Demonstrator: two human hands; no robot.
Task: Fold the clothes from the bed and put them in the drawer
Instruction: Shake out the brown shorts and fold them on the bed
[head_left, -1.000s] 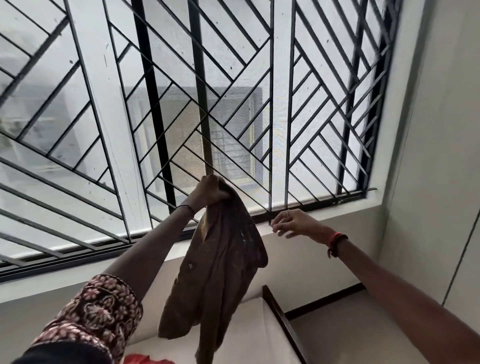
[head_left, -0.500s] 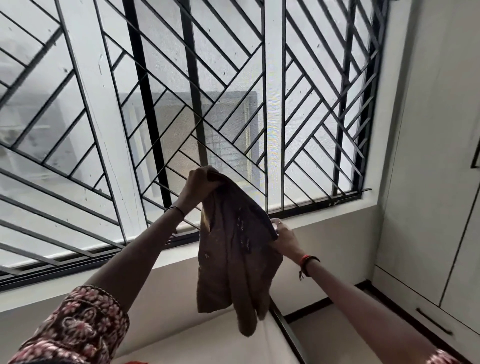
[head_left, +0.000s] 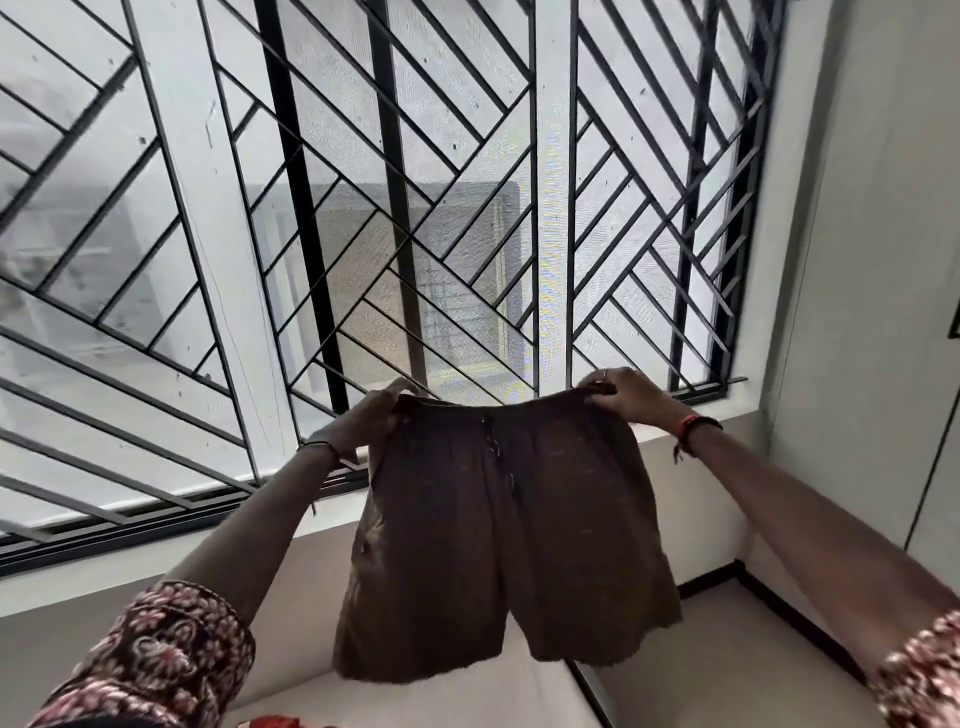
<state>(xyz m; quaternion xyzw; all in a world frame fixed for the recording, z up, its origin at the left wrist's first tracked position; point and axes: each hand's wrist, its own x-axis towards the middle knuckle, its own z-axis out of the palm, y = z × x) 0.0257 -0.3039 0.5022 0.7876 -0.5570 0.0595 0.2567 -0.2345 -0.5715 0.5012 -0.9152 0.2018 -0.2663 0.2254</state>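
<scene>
While the left hand and the right hand each curl round one end of the waistband, the brown shorts hang spread open in the air above the bed, near its right edge, in front of the window grille. A neat fold, I judge, needs the waistband pulled level and taut. One end should then cross to the other so leg lies on leg, side seams matched. After that, lower them onto the bed to halve.
</scene>
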